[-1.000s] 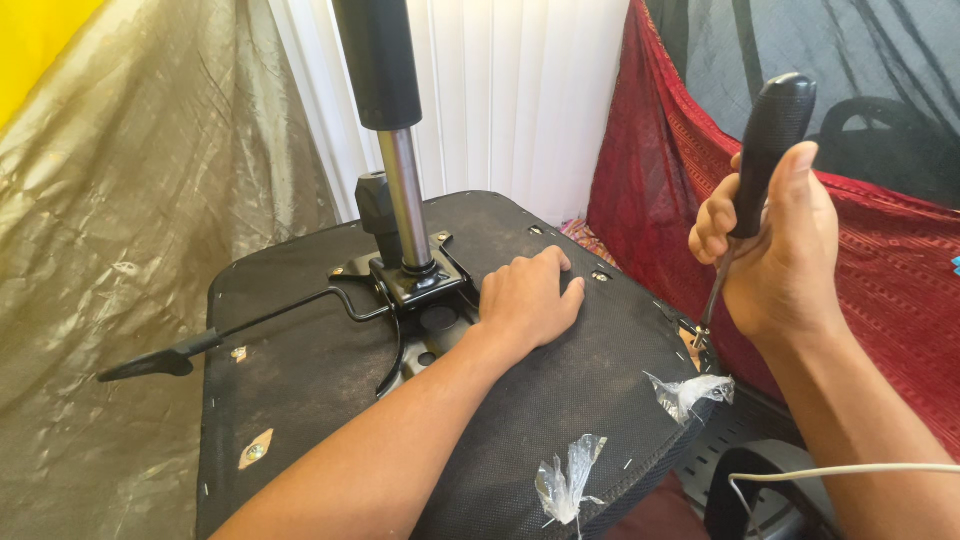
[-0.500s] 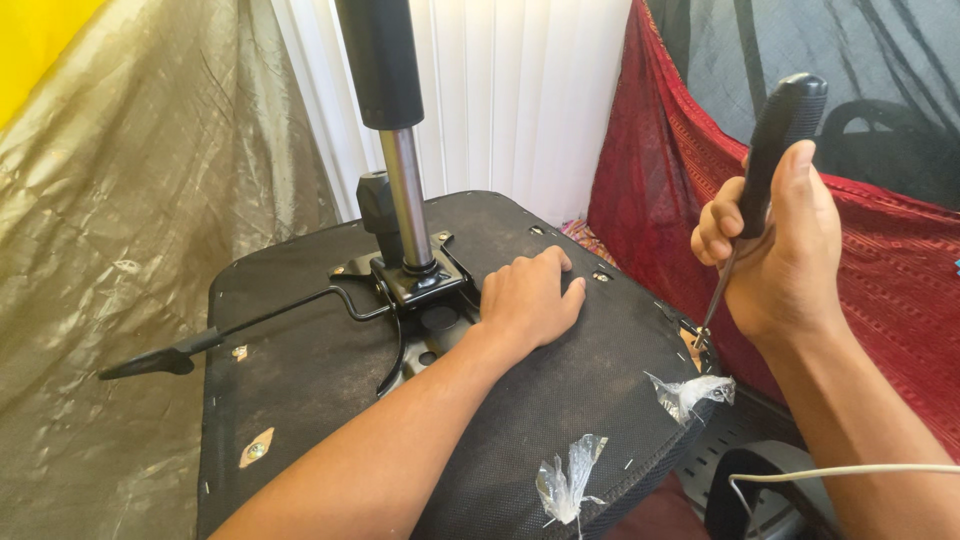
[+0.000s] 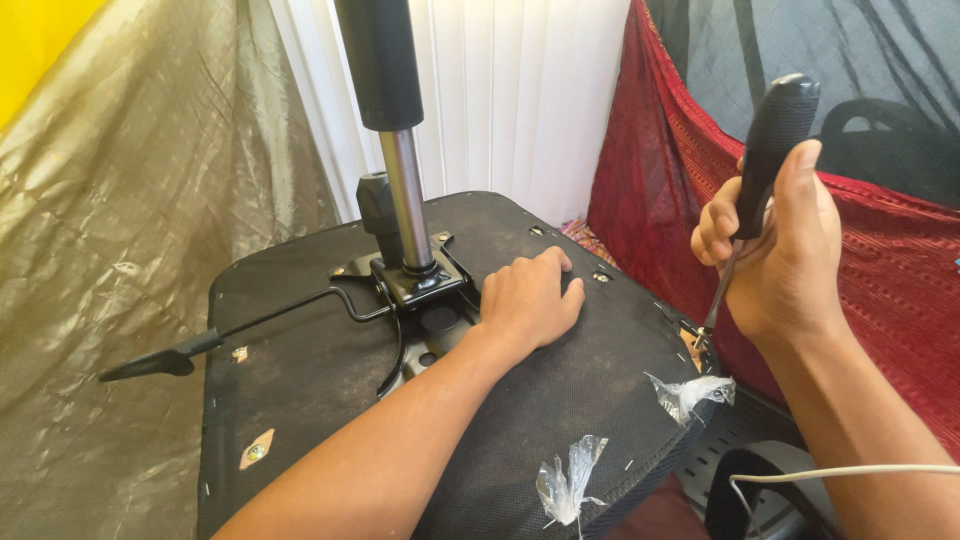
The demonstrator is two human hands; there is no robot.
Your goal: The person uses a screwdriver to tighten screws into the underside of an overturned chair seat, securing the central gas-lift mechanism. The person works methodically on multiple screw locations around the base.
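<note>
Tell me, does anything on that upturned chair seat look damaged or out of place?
Yes. The black fabric underside is worn: torn scraps of clear plastic hang at its near edge, and small holes expose pale material. The right hand holds a screwdriver at the torn edge; the left hand lies flat beside the metal mechanism.

Cloth, metal and plastic as I see them from the head view.

The seat underside wears a matt black fabric, rough, dusty and fraying near the edge, with 2 scraps of crinkled clear plastic film stuck to it. The gas cylinder shows a bright polished metal rod under a smooth matt black sleeve; its mounting plate is black painted metal with a slight sheen. The screwdriver in my right hand has a smooth black plastic handle and a thin shiny steel shaft. The gold drape looks glossy and creased, the red cloth coarsely woven.
</note>
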